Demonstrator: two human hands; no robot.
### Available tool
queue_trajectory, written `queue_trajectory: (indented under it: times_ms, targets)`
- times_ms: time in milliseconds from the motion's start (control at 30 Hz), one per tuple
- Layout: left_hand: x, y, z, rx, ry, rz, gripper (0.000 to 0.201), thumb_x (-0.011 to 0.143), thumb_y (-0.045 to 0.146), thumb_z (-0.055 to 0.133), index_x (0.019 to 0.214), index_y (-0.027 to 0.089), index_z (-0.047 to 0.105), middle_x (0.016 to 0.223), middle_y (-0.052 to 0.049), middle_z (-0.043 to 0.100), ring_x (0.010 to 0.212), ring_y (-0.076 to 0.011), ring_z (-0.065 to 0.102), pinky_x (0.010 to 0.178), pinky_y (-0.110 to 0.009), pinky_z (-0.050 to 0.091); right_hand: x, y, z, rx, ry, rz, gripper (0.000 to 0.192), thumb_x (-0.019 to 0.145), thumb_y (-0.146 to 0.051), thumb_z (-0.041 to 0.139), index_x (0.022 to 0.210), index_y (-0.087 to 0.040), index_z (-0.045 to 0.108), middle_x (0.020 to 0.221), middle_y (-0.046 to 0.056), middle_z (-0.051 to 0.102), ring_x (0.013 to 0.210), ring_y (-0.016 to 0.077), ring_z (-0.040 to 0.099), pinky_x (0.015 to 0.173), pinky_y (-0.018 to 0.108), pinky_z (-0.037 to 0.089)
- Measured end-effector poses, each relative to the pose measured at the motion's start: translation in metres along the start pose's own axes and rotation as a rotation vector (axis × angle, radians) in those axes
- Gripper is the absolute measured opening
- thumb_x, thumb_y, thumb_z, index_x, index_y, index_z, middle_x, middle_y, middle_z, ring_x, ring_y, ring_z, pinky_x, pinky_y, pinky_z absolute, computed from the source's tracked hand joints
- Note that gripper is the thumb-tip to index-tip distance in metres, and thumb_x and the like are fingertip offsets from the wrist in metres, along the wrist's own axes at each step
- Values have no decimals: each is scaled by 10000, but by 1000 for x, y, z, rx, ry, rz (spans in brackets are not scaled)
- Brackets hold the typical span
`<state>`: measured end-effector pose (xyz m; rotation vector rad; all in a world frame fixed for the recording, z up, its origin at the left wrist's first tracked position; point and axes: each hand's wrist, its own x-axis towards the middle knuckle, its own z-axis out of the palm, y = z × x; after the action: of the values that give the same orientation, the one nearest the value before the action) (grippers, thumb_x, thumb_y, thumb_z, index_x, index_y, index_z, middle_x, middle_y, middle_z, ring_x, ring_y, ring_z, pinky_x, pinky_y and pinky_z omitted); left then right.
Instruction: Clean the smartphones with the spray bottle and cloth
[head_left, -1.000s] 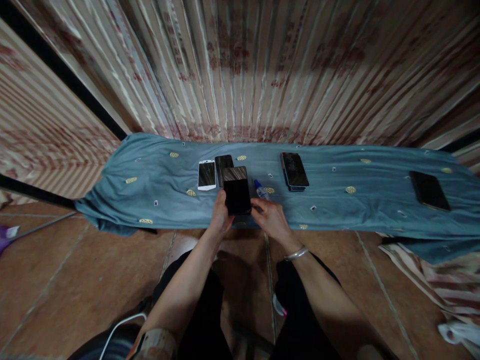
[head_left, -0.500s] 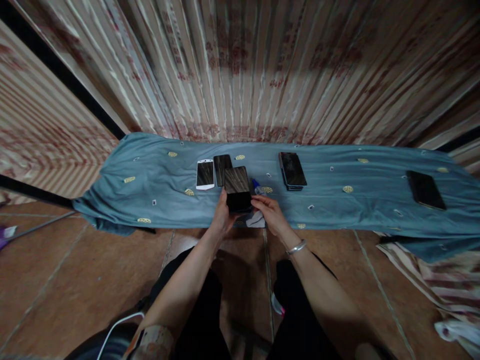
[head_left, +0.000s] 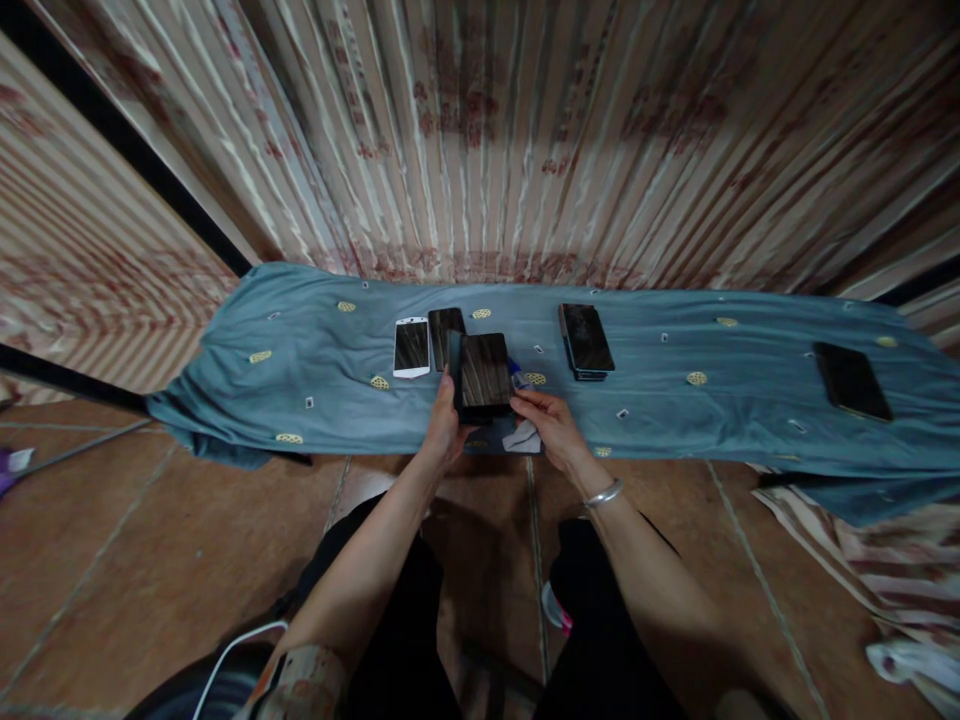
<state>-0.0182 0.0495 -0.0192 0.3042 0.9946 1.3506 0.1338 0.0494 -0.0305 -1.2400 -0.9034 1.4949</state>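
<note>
My left hand (head_left: 444, 425) is wrapped round the lower left side of a black phone (head_left: 484, 372) held just above the cloth-covered bench. A second dark edge shows behind this phone on its left; I cannot tell whether it is another phone or a cover. My right hand (head_left: 551, 422) pinches the lower right edge of the phone. Beneath the right fingers hangs a light grey cloth (head_left: 523, 438). A small bottle with a blue cap (head_left: 517, 375) lies just beyond, partly hidden. Left of the held phone lie a white phone (head_left: 412, 347) and a dark phone (head_left: 444, 325), partly covered.
A stack of phones (head_left: 586, 338) lies right of centre, and another dark phone (head_left: 853, 380) lies far right. A blue-green patterned sheet (head_left: 337, 400) covers the narrow bench. Behind it hangs a pleated curtain (head_left: 480, 150); black poles (head_left: 135, 140) stand at the left.
The phone has shifted slightly right and turned its screen, so a dark edge now shows behind its left side. My right hand and the grey cloth have moved slightly right.
</note>
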Motion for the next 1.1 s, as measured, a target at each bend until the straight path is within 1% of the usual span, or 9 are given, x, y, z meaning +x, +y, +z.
queue_trajectory:
  times_ms: [167, 333, 500, 600, 700, 800, 867, 1000, 1100]
  targets:
    - [-4, 7, 3, -31, 15, 4, 397, 994, 380, 455, 1359, 302, 587, 1280, -68, 700, 1140, -241, 668, 865, -383, 578, 0, -4, -6, 16, 15, 33, 496, 476, -475, 885, 836, -197, 687, 616, -25, 698, 461, 107, 584, 450, 218, 446]
    - [-5, 13, 5, -32, 45, -16, 416, 1007, 373, 411, 1380, 288, 574, 1289, -67, 698, 1135, -240, 675, 864, -372, 584, -2, -7, -3, 68, 21, 48, 515, 437, -459, 914, 815, -192, 687, 622, -28, 718, 449, 94, 582, 453, 205, 457]
    - [-4, 14, -3, 23, 26, 21, 450, 987, 412, 463, 1407, 275, 556, 1374, -85, 646, 1136, -251, 671, 843, -376, 592, 0, -4, -3, 76, 19, 27, 503, 455, -454, 916, 818, -186, 695, 596, -36, 712, 449, 106, 604, 440, 201, 461]
    - [-1, 18, -8, 64, 52, 58, 471, 1005, 416, 424, 1445, 276, 513, 1407, -87, 619, 1100, -234, 681, 835, -376, 594, 4, 0, -5, 56, 32, 7, 491, 476, -466, 905, 822, -190, 695, 585, -43, 701, 442, 101, 590, 438, 201, 456]
    - [2, 22, -10, 65, 93, 102, 467, 1019, 412, 388, 1457, 294, 495, 1328, -79, 669, 1023, -206, 704, 812, -351, 596, 8, 6, -7, -40, 47, -69, 462, 514, -526, 863, 785, -196, 686, 599, -37, 695, 463, 98, 582, 458, 204, 455]
    - [4, 28, -13, 53, 81, 141, 479, 1021, 429, 375, 1467, 286, 479, 1122, -80, 746, 885, -190, 729, 774, -336, 598, 12, 11, -8, -133, 48, -129, 443, 553, -572, 818, 741, -199, 671, 596, -26, 679, 491, 108, 583, 468, 211, 439]
    - [4, 30, -14, 49, 65, 171, 491, 1019, 447, 379, 1476, 288, 459, 1023, -66, 759, 825, -179, 730, 755, -326, 598, 14, 16, -7, -168, 50, -136, 438, 567, -576, 804, 739, -197, 668, 587, -23, 666, 502, 115, 582, 473, 216, 428]
    - [1, 33, -15, 46, 33, 195, 486, 1027, 429, 365, 1483, 276, 439, 987, -59, 760, 828, -173, 730, 752, -309, 595, 17, 26, -2, -271, 66, -152, 416, 632, -586, 740, 742, -194, 656, 600, -11, 653, 526, 134, 595, 494, 231, 422]
    - [-1, 32, -14, 45, 22, 187, 491, 1029, 424, 358, 1489, 267, 426, 962, -55, 760, 804, -173, 730, 760, -320, 595, 20, 30, 2, -382, 85, -155, 331, 722, -522, 673, 757, -194, 656, 640, 8, 669, 566, 156, 625, 530, 246, 445]
